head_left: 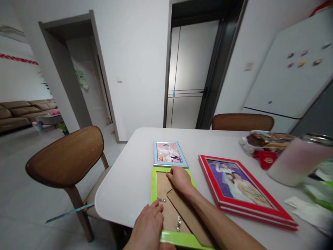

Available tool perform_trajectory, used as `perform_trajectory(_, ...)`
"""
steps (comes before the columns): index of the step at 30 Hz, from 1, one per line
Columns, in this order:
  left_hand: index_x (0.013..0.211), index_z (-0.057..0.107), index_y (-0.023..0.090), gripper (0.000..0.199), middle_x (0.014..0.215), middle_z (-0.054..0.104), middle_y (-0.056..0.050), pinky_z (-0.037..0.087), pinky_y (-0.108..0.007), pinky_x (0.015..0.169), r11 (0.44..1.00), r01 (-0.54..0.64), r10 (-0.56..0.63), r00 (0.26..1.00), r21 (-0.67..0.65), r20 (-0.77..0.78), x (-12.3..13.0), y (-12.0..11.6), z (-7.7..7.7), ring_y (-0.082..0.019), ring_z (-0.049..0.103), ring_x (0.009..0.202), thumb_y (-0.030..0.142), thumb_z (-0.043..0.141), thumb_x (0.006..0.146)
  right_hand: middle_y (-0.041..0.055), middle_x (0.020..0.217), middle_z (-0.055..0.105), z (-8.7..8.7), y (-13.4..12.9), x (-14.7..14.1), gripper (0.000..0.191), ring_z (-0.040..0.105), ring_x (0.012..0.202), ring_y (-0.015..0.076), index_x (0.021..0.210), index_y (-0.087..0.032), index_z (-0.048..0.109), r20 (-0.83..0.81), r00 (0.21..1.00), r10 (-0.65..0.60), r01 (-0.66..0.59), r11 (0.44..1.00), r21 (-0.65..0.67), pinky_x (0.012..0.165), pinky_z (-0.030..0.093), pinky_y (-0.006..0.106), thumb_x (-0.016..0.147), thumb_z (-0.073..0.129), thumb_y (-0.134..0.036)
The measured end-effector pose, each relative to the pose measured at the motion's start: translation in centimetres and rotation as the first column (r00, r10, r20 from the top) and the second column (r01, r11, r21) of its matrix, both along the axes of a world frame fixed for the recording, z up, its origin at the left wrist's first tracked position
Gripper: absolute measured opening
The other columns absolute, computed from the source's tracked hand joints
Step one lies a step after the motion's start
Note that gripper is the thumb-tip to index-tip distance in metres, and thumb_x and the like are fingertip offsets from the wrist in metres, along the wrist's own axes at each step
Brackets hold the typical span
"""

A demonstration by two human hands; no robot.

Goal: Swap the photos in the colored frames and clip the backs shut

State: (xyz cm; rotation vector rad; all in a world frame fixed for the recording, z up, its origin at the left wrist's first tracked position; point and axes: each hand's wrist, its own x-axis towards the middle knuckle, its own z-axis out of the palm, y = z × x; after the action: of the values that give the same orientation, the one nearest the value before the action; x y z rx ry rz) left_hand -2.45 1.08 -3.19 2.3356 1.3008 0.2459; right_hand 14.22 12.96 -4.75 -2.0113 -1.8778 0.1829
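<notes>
A green picture frame (pixel 154 187) lies face down on the table, its brown backing board (pixel 169 211) and folded stand leg (pixel 188 218) showing. My left hand (pixel 148 224) is closed on the frame's near left corner, fingers over the left edge and a bit of skin showing under the near edge. My right hand (pixel 180 178) is curled at the far end of the backing board, fingertips pressed together near the rim; whatever they pinch is hidden. Metal hangers (pixel 179 224) sit on the board. Just beyond, a light blue picture frame (pixel 170 153) lies face up.
To the right, red picture frames (pixel 247 187) lie stacked on the white table (pixel 122 180). A pinkish cup (pixel 292 161), a red packet (pixel 267 159), a plastic-wrapped bundle (pixel 267 139) and tissue (pixel 309 211) are farther right. Wooden chairs (pixel 67 156) stand at the left and far sides.
</notes>
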Motion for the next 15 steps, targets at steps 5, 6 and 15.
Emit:
perform_trajectory(5, 0.107, 0.052, 0.012, 0.067, 0.122, 0.046, -0.015, 0.022, -0.042, 0.1, 0.999, -0.033, 0.034, 0.997, 0.017, -0.075, 0.6, -0.5, 1.3, -0.028, 0.036, 0.116, 0.035, 0.074, 0.048, 0.0122, 0.071, 0.063, 1.2, 0.2, 0.1, 0.019, 0.056, 0.066, 0.0193, 0.068, -0.013, 0.06, -0.115, 0.993, -0.024, 0.022, 1.0, -0.012, 0.054, 0.032, 0.025, 0.071, 0.049, -0.028)
perform_trajectory(6, 0.106, 0.052, 0.013, 0.066, 0.123, 0.045, -0.015, 0.023, -0.043, 0.1, 0.999, -0.032, 0.034, 0.995, 0.02, -0.094, 0.8, -0.6, 1.3, -0.028, 0.035, 0.116, 0.035, 0.074, 0.048, 0.0123, 0.069, 0.063, 1.5, 0.0, 0.1, 0.021, 0.056, 0.065, 0.0185, 0.066, -0.012, 0.06, -0.147, 0.989, -0.016, 0.014, 1.0, -0.01, 0.054, 0.032, 0.025, 0.072, 0.049, -0.029)
perform_trajectory(15, 0.078, 0.059, 0.023, 0.015, 0.118, 0.051, -0.01, 0.035, -0.046, 0.091, 0.905, 0.209, -0.235, 0.972, 0.37, 0.025, 3.7, 1.1, -3.2, -0.03, 0.043, 0.11, 0.027, 0.061, 0.064, 0.003, 0.081, 0.065, 4.9, -6.3, 3.6, 0.018, 0.055, 0.076, 0.0126, 0.076, -0.018, 0.063, -0.51, 0.858, 0.069, 0.006, 0.99, 0.144, 0.067, 0.037, 0.021, 0.071, 0.052, -0.031)
